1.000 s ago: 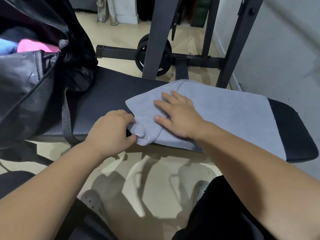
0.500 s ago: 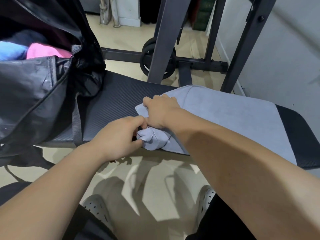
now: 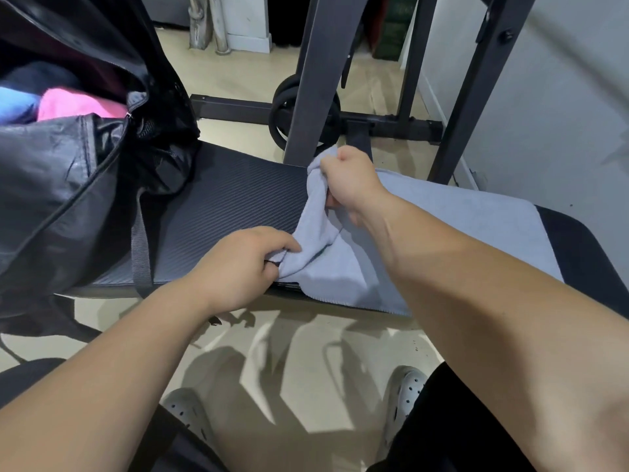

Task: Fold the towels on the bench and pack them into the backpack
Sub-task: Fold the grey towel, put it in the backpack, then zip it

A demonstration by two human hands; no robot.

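The grey towel (image 3: 442, 233) lies flat on the table (image 3: 231, 206), on the stretch away from the backpack (image 3: 51, 185). Only its backpack-facing edge is raised. The left hand (image 3: 238, 267) pinches that edge's near corner, its fingers (image 3: 279, 248) curled tight on the cloth. The right hand (image 3: 350, 178) has the far corner bunched in a closed fist and holds it above the table.

The main risk is a crooked fold. The right hand's corner is crumpled rather than held flat, and the edge sags between the two grips, so it will probably land uneven when carried away from the backpack. The towel's near side also hangs a little over the table's front edge. A hard pull could drag the loose part off onto the floor (image 3: 289, 362). An elbow swung toward the backpack might knock it, as it appears to stand upright at the table's end.

The backpack's mouth gapes open. Inside sit a pink towel (image 3: 75, 105) and a blue towel (image 3: 17, 103), side by side, with a dark cloth (image 3: 41, 76) behind them. How much room remains is hidden.
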